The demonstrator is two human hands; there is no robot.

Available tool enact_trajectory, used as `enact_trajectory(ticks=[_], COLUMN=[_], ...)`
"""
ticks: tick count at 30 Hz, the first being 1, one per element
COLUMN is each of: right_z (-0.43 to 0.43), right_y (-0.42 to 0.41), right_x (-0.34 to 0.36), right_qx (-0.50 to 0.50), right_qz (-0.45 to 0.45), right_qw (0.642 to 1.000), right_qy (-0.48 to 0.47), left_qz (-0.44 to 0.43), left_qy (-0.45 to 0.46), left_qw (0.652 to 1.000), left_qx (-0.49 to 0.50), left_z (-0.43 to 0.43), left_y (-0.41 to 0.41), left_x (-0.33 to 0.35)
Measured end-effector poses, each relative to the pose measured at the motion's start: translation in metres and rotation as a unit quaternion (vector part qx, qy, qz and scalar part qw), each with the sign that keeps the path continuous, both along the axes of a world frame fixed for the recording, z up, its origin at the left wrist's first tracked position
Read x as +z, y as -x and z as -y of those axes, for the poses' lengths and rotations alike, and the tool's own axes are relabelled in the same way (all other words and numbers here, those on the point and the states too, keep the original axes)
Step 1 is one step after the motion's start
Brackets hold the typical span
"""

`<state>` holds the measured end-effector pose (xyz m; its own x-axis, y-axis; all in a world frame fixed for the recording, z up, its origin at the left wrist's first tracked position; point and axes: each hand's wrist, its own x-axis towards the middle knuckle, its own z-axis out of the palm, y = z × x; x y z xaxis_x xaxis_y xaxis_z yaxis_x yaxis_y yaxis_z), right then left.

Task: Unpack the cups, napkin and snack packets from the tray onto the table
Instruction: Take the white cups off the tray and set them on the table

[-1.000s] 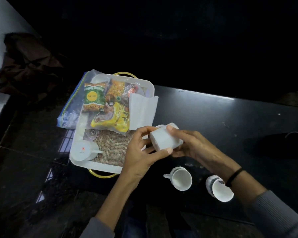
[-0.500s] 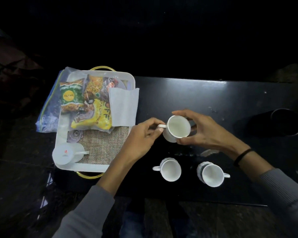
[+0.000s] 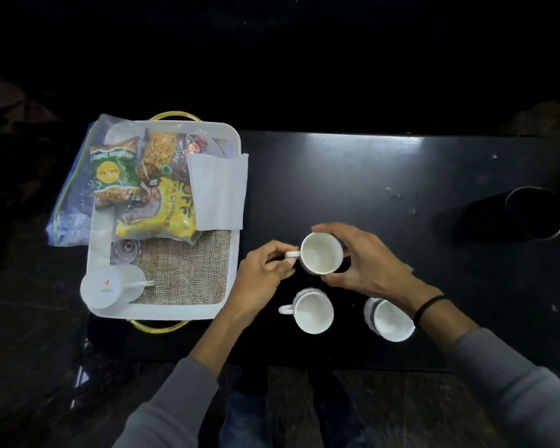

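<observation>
White glazed cup point(image 3: 321, 253), upright: left hand point(image 3: 262, 279) pinches its handle, right hand point(image 3: 366, 267) cups its round wall, base hidden. Nearer than this grip, two matching cups point(image 3: 314, 311) on glossy black table point(image 3: 401, 176), one partly hidden by the right wrist.

The right hand point(image 3: 366, 263) covers the far and right sides of the held cup point(image 3: 320, 253); contact between the cup's base and the counter point(image 3: 401, 163) cannot be determined. The right wrist hides part of the rightmost cup point(image 3: 390, 320). The napkin point(image 3: 219, 190) overlaps the snack packets point(image 3: 149, 185), whose print is only partly legible. A dark container point(image 3: 530, 215) at the right edge is indistinct. Both sleeves are cut off by the lower edge.
</observation>
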<state>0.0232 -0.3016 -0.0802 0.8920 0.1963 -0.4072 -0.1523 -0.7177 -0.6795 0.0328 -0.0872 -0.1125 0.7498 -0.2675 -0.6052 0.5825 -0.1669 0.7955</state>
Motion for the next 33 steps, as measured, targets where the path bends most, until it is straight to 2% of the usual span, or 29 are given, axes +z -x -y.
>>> enact_trajectory(ticks=[7,13,19,25,29,33], right_z=[-0.002,-0.002,-0.010,-0.054,-0.097,-0.151], right_y=[0.004,0.004,-0.010,-0.034,-0.053,-0.066], right_x=[-0.002,0.003,0.023,0.043,0.046,0.042], right_qx=[0.002,0.022,0.078,0.127,0.156,0.177], right_qz=[0.004,-0.026,-0.025,0.009,0.017,0.014], right_qw=[1.000,0.999,0.996,0.991,0.987,0.984], right_qy=[0.001,0.009,0.028,0.045,0.018,-0.016], left_qz=[0.005,0.006,0.053,0.102,0.119,0.152], left_qy=[-0.018,-0.035,-0.117,-0.174,-0.209,-0.275], left_qw=[1.000,0.999,0.990,0.978,0.971,0.949], left_qx=[0.004,-0.012,-0.061,-0.054,-0.008,0.018], left_z=[-0.001,-0.002,-0.007,-0.036,-0.070,-0.118], left_y=[0.004,0.003,0.001,-0.007,-0.013,-0.012], left_x=[-0.005,-0.001,0.014,0.041,0.059,0.070])
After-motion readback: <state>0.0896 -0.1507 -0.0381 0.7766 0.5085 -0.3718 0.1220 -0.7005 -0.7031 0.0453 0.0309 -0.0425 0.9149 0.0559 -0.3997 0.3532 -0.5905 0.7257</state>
